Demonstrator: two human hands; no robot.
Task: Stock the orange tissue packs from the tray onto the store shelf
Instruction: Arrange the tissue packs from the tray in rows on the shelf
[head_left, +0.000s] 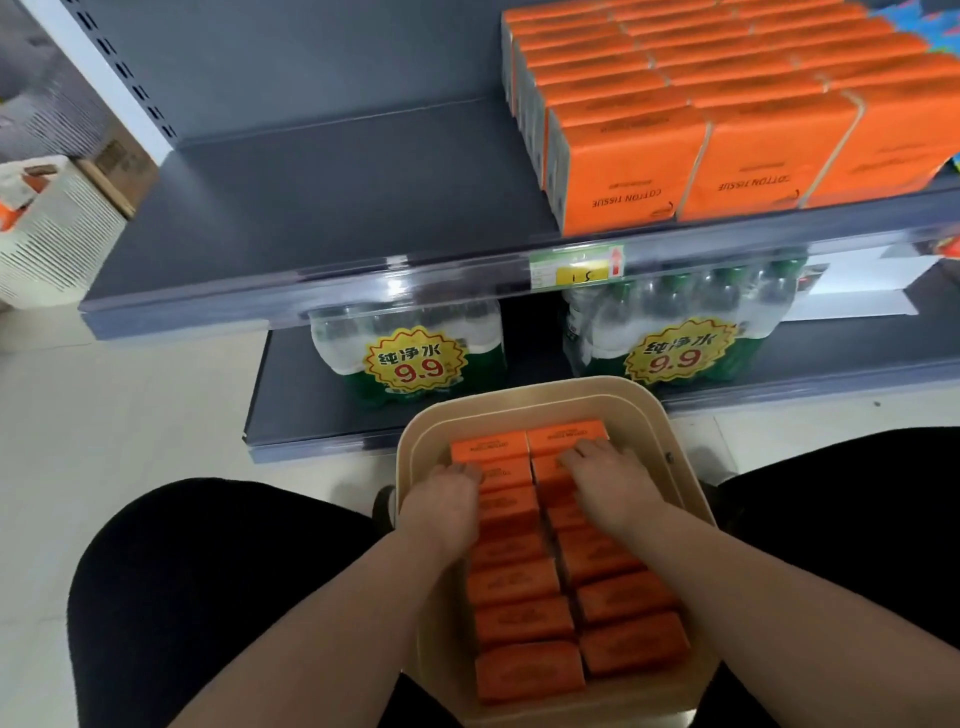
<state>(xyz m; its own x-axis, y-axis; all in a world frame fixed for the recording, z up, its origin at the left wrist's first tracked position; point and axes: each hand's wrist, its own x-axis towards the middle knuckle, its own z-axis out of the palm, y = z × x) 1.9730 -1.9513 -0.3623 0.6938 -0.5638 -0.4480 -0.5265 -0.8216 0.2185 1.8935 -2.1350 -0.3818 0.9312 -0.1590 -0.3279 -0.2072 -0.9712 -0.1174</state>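
Note:
A beige tray (644, 410) sits low in front of me, between my knees, holding two columns of orange tissue packs (524, 621). My left hand (441, 501) lies over the left column near its far end, fingers curled down onto a pack. My right hand (610, 478) lies over the right column, its fingertips on the second pack from the far end. Whether either hand has closed round a pack is hidden under the fingers. On the grey store shelf (322, 208) above, rows of orange tissue packs (691, 114) fill the right half.
The shelf's left half is bare. A price tag (576, 267) hangs on the shelf's front rail. Below it, two shrink-wrapped bundles of water bottles (410, 353) stand on the bottom shelf. A white slatted crate (52, 234) stands on the floor at far left.

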